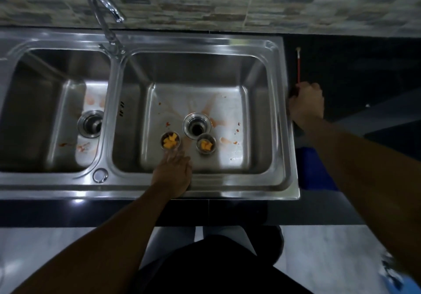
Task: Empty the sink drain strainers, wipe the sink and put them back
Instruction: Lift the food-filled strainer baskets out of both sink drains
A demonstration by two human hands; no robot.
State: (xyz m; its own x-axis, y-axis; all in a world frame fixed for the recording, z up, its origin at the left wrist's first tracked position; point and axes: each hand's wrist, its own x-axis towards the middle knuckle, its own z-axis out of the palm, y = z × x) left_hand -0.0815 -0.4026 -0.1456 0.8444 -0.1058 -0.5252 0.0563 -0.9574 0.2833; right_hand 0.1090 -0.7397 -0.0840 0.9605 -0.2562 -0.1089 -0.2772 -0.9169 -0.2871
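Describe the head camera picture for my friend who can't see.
The left hand reaches for the left strainer, which sits with the right strainer in the right basin, both holding orange scraps. The right hand grips a red stick on the counter.

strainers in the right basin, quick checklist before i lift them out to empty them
1. Both out of the drains: ok. The left strainer and right strainer sit on the floor of the right basin, beside the open drain.
2. Upright, with orange scraps inside: ok.
3. Grip on the left strainer: not ok. The left hand reaches it with straight fingers, not curled round it.
4. Right hand free: cannot tell. The right hand is curled on the counter at the end of a red stick.
5. Basin wiped: not ok. Reddish stains remain.
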